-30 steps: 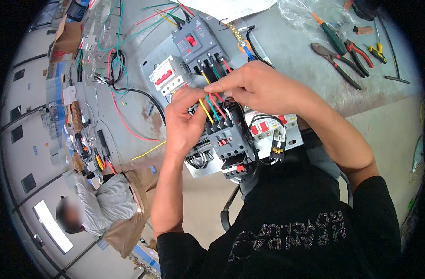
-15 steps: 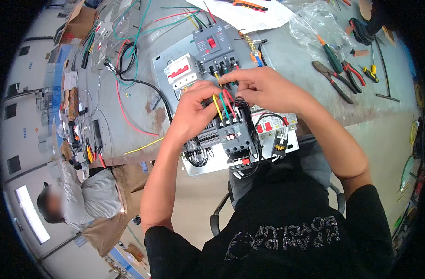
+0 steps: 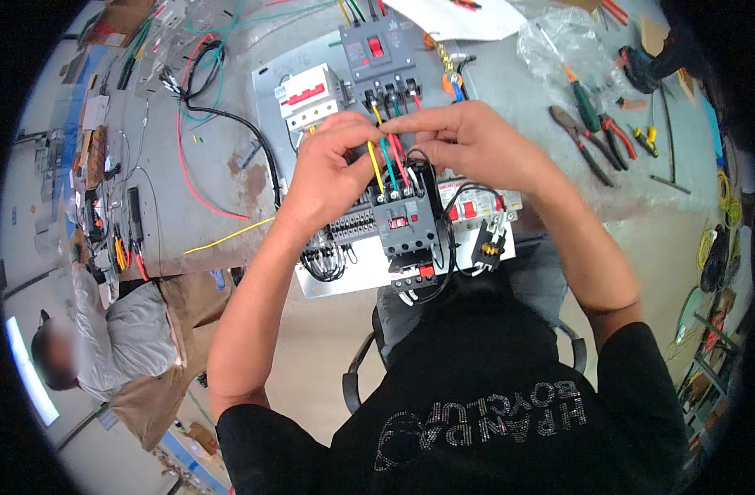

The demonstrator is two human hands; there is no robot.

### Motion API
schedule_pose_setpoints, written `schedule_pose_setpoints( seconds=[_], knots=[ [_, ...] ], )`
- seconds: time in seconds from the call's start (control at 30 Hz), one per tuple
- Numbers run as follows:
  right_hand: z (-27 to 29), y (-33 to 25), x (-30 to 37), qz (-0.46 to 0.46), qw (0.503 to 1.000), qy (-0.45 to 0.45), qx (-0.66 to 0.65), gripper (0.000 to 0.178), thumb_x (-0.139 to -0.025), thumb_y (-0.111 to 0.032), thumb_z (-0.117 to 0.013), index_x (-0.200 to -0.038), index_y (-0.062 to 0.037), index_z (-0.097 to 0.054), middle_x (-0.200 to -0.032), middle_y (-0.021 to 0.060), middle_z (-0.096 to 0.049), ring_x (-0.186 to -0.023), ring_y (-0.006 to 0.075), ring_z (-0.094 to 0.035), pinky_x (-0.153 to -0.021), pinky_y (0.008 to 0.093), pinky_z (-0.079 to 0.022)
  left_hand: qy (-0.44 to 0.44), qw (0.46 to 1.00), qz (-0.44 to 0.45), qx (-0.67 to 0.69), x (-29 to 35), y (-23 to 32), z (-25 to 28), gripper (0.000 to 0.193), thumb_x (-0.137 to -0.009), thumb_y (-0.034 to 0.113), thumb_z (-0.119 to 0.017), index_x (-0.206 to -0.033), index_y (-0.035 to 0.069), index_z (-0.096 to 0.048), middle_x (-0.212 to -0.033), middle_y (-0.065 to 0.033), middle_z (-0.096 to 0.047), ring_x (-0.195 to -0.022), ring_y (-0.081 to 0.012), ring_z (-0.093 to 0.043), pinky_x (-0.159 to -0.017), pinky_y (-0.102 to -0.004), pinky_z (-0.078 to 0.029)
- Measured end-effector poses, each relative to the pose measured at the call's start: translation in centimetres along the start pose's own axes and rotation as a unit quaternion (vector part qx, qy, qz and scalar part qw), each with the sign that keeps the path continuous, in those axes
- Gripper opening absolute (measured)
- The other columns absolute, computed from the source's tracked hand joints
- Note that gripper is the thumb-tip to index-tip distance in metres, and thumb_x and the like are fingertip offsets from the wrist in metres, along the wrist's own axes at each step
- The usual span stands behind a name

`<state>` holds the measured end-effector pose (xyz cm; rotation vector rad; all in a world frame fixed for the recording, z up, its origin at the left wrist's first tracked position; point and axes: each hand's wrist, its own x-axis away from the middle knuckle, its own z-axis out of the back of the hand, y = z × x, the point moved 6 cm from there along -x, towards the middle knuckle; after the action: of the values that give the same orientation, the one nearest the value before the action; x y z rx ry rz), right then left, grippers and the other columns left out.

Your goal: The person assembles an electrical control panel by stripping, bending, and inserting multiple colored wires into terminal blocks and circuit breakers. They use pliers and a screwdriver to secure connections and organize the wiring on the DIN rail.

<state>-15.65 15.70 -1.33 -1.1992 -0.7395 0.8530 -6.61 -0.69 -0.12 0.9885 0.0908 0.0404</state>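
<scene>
The person's two hands meet over a metal mounting panel (image 3: 344, 285) on the grey counter (image 3: 501, 78), right at a short bundle of wires b/w two devices. L hand (image 3: 328, 169) comes in from the wires' L side, thumb and fingers curled in toward them; can't tell what, if anything, its tips pinch, as they're partly hidden. R hand (image 3: 476, 148) is on the other side, index finger stretched L across the top of the bundle, tip right by the L fingers, thumb apart below it w/ a gap; whether it grips a wire can't be told. The insulated yellow wire (image 3: 376, 169) is outermost on the L, so nearest the L thumb; next to it the green wire (image 3: 388, 169), then the red wires (image 3: 400, 165), closer to the R thumb. Their long axis runs approx. away from the body, from the dark-grey contactor w/ a small red part (image 3: 404, 227) up toward the dark-grey moulded breaker w/ red toggle (image 3: 392, 62); the R index lies crosswise to it. Contactor sits just bodyward of the hands, breaker just beyond. White multi-pole breaker w/ red levers (image 3: 310, 97) is beyond the L hand; red- and black-handled pliers (image 3: 617, 140) lie well off to the R.
</scene>
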Motion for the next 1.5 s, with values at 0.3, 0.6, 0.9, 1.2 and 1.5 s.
schedule_pose_setpoints(
  seconds=[0.3, 0.6, 0.9, 1.2, 1.5],
  knots=[
    [-0.6, -1.8, -1.3, -0.035, 0.999, -0.017, 0.019, 0.024, -0.098, -0.025, -0.077, -0.11, -0.0045, -0.075, -0.076, -0.002, -0.064, -0.068, 0.0053, -0.058, -0.058, 0.0239, -0.045, -0.102, 0.982, 0.081, 0.138, 0.9, -0.5, 1.4, 0.03, -0.097, 0.006, -0.068, -0.126, 0.0, -0.07, -0.121, -0.0047, -0.07, -0.112, -0.0135, -0.062, -0.099, -0.0321, -0.05],
    [-1.2, 0.3, -1.5, -0.043, 0.99, 0.004, -0.136, 0.018, -0.094, -0.015, -0.078, -0.099, 0.001, -0.072, -0.081, 0.0046, -0.073, -0.07, 0.0085, -0.068, -0.06, 0.0257, -0.053, -0.09, 0.973, 0.137, 0.164, 1.7, 0.9, -0.1, 0.033, -0.097, 0.019, -0.078, -0.123, 0.0, -0.07, -0.11, -0.0061, -0.075, -0.101, -0.0098, -0.065, -0.087, -0.0283, -0.052],
    [-0.6, 0.0, -1.2, -0.041, 0.994, 0.034, -0.094, 0.017, -0.09, -0.014, -0.078, -0.092, 0.0018, -0.07, -0.08, 0.007, -0.073, -0.068, 0.0115, -0.07, -0.059, 0.027, -0.054, -0.091, 0.95, 0.184, 0.235, 1.5, 0.7, -0.7, 0.027, -0.098, 0.017, -0.077, -0.119, 0.0, -0.071, -0.102, -0.0041, -0.077, -0.093, -0.0076, -0.066, -0.084, -0.0263, -0.052],
    [-0.9, 0.0, -0.9, -0.084, 0.988, 0.005, -0.132, 0.017, -0.097, -0.019, -0.074, -0.101, -0.0032, -0.071, -0.084, 0.0009, -0.072, -0.072, 0.0078, -0.067, -0.059, 0.0248, -0.051, -0.091, 0.958, 0.165, 0.217, 1.0, 0.4, 0.0, 0.027, -0.103, 0.018, -0.07, -0.124, 0.001, -0.071, -0.107, -0.0018, -0.075, -0.098, -0.0069, -0.065, -0.089, -0.026, -0.052],
    [-0.4, -0.3, -0.6, -0.065, 0.993, 0.053, -0.088, 0.027, -0.101, -0.026, -0.067, -0.095, -0.0004, -0.074, -0.076, 0.0026, -0.07, -0.068, 0.0082, -0.064, -0.059, 0.027, -0.049, -0.072, 0.968, 0.126, 0.204, 1.3, -0.2, 0.2, 0.029, -0.107, 0.02, -0.065, -0.126, -0.001, -0.071, -0.112, -0.0004, -0.073, -0.104, -0.0079, -0.064, -0.096, -0.0272, -0.051]
  ],
)
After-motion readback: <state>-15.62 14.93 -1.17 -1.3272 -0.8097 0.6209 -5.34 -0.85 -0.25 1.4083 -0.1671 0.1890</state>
